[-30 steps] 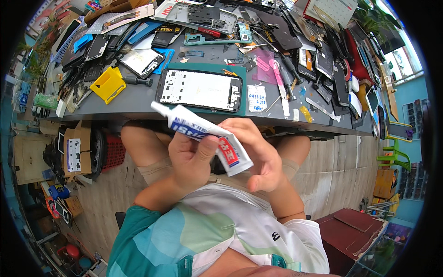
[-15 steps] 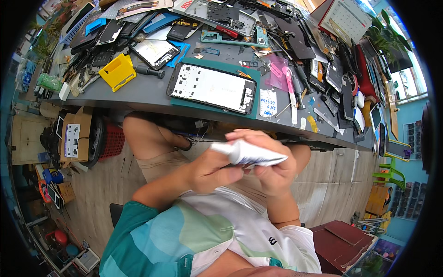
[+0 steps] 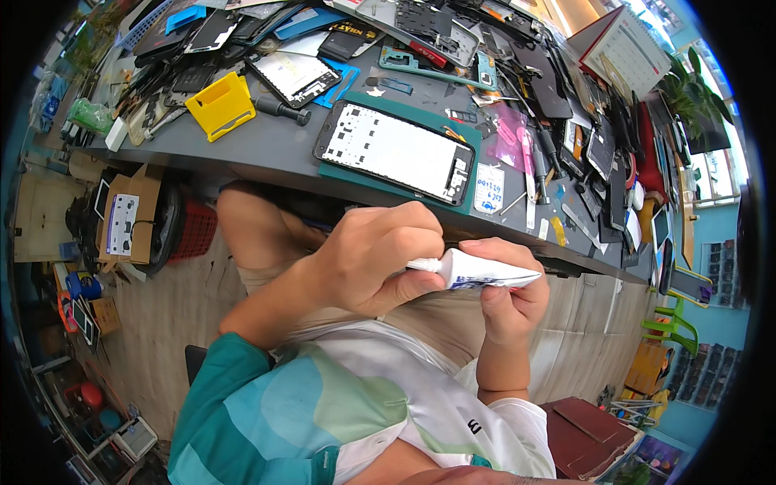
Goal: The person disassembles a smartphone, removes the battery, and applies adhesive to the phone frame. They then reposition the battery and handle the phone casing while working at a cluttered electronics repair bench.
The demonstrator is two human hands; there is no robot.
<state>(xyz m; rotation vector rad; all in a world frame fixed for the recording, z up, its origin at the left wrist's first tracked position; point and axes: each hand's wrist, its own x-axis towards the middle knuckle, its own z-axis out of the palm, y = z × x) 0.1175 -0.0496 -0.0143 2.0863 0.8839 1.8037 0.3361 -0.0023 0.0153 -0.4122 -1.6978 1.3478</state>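
In front of the table edge, I hold a white squeeze tube [image 3: 485, 270] with dark blue print, lying roughly level. My right hand [image 3: 517, 281] pinches its flat body between thumb and fingers. The fingers of my left hand [image 3: 386, 257] are closed around the narrow white nozzle end [image 3: 425, 264], which they partly cover; whether the cap is separate cannot be seen. Beyond my hands, a black-rimmed phone frame [image 3: 388, 151] with a white inner face rests on a green mat [image 3: 356, 179].
Several phone parts, frames and screens pile up along the back of the grey table [image 3: 267, 153]. A yellow plastic holder [image 3: 222, 107], a dark cylindrical tool [image 3: 283, 111] and a white note card [image 3: 489, 188] lie near the phone frame. A desk calendar [image 3: 626, 52] stands at far right.
My left hand has shifted from the tube's body to its nozzle end and closed on it. The tube sits further right, still in my right hand. The whole view has turned slightly.
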